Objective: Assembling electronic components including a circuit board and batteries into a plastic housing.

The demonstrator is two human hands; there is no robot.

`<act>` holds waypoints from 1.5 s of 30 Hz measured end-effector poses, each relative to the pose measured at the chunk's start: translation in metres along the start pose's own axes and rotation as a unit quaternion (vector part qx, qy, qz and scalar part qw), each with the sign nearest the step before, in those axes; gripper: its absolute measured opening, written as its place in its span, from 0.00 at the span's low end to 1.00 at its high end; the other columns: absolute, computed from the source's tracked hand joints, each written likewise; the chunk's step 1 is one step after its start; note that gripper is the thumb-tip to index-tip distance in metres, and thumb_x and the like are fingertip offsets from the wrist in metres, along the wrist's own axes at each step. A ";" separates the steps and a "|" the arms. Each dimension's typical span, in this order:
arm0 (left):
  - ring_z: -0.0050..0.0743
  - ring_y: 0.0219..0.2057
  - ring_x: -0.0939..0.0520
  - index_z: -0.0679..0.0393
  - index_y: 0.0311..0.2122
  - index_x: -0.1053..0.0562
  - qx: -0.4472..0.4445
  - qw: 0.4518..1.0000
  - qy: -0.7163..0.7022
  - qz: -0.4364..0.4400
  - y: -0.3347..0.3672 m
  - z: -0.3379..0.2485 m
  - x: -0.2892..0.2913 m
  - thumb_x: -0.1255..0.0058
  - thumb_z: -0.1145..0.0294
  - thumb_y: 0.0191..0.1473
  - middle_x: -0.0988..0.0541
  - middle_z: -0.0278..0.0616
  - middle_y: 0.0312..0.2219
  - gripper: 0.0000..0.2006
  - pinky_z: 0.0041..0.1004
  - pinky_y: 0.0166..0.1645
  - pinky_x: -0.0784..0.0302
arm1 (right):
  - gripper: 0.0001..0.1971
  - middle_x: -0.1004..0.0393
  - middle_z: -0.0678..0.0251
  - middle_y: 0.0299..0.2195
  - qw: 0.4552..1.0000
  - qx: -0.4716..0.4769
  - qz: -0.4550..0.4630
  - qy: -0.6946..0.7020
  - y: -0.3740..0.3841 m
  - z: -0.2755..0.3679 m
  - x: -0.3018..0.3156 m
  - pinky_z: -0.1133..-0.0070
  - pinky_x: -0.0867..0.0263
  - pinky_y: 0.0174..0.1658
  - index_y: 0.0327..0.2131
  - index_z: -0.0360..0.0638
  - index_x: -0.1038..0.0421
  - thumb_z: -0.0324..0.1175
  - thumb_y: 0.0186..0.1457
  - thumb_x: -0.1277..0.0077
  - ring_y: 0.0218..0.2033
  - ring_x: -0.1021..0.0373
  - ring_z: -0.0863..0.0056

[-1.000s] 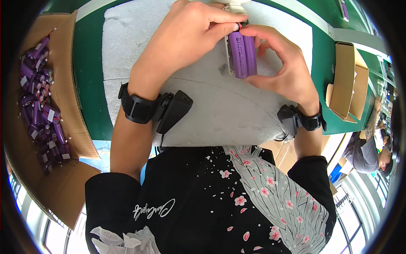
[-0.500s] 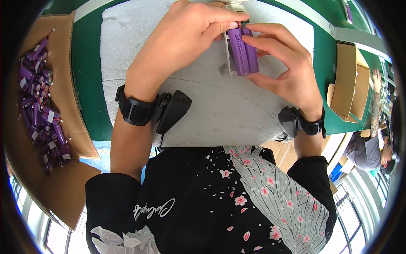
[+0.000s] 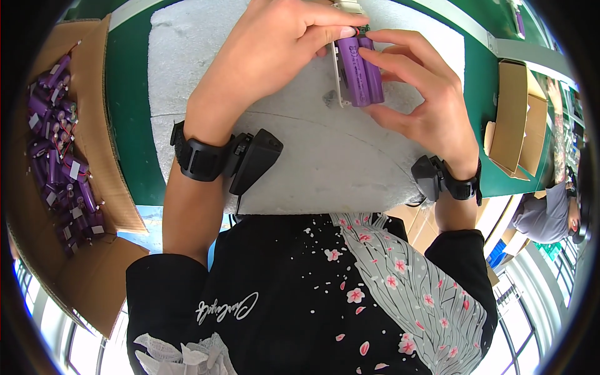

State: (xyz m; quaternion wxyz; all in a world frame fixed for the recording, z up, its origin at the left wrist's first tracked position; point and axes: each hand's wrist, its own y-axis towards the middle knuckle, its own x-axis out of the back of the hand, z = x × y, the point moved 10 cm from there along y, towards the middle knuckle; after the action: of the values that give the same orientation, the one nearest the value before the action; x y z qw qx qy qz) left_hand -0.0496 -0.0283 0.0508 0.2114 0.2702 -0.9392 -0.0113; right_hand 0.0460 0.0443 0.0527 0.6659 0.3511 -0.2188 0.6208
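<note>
A purple battery pack of two cylindrical cells (image 3: 355, 78) lies in a narrow white plastic housing (image 3: 338, 84) near the far edge of a pale foam sheet. My right hand (image 3: 425, 84) curls round the pack's right side, with fingers on its upper part and the thumb by its near end. At the pack's far end, my left hand (image 3: 281, 47) pinches thumb and forefinger together on a short red wire (image 3: 357, 31). A bit of green circuit board (image 3: 364, 29) shows beside these fingertips. The left hand's other fingers are mostly hidden.
On the left stands an open cardboard box (image 3: 115, 144) of purple battery packs with wires. The foam sheet (image 3: 300, 169) covers much of the green table (image 3: 128, 112). A smaller open carton (image 3: 509, 119) sits at the right. Beyond it, another person (image 3: 544, 215) is at the far right.
Both hands and the battery pack have shifted very slightly toward the far edge. The grips look the same. At the far right, the other person has moved a little.
</note>
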 end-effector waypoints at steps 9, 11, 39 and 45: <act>0.34 0.32 0.17 0.65 0.42 0.24 0.016 1.000 -0.018 -0.005 -0.001 0.002 0.001 0.48 0.75 0.55 0.19 0.53 0.33 0.10 0.26 0.37 0.24 | 0.25 0.31 0.65 0.47 1.000 -0.004 0.001 0.017 0.001 0.000 0.000 0.77 0.26 0.39 0.42 0.40 0.26 0.21 0.33 0.37 0.36 0.27 0.69; 0.34 0.32 0.17 0.65 0.42 0.24 0.015 1.000 -0.018 -0.008 -0.001 0.003 0.000 0.48 0.76 0.55 0.19 0.52 0.33 0.10 0.26 0.37 0.24 | 0.25 0.31 0.66 0.47 1.000 -0.003 0.000 0.015 0.001 -0.001 0.000 0.77 0.25 0.39 0.42 0.40 0.26 0.21 0.33 0.37 0.36 0.27 0.69; 0.16 0.28 0.22 0.65 0.43 0.23 0.093 0.993 -0.066 -0.005 0.000 0.020 -0.004 0.47 0.78 0.53 0.18 0.47 0.29 0.11 0.19 0.32 0.27 | 0.29 0.32 0.62 0.50 1.000 0.005 0.010 -0.001 0.004 0.006 -0.007 0.77 0.25 0.41 0.45 0.39 0.27 0.15 0.32 0.38 0.41 0.28 0.69; 0.16 0.29 0.22 0.65 0.43 0.23 -0.265 0.943 -0.196 -0.042 -0.003 -0.023 0.007 0.46 0.78 0.52 0.17 0.46 0.31 0.12 0.18 0.33 0.26 | 0.28 0.32 0.62 0.49 1.000 -0.004 0.001 0.004 0.005 0.005 -0.007 0.77 0.24 0.41 0.44 0.39 0.27 0.15 0.32 0.38 0.41 0.28 0.70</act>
State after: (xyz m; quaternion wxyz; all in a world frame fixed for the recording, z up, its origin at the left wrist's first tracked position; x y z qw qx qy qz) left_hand -0.0442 -0.0322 0.0737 0.0867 0.2356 -0.9130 -0.3214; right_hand 0.0408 0.0360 0.0518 0.6677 0.3454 -0.2188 0.6221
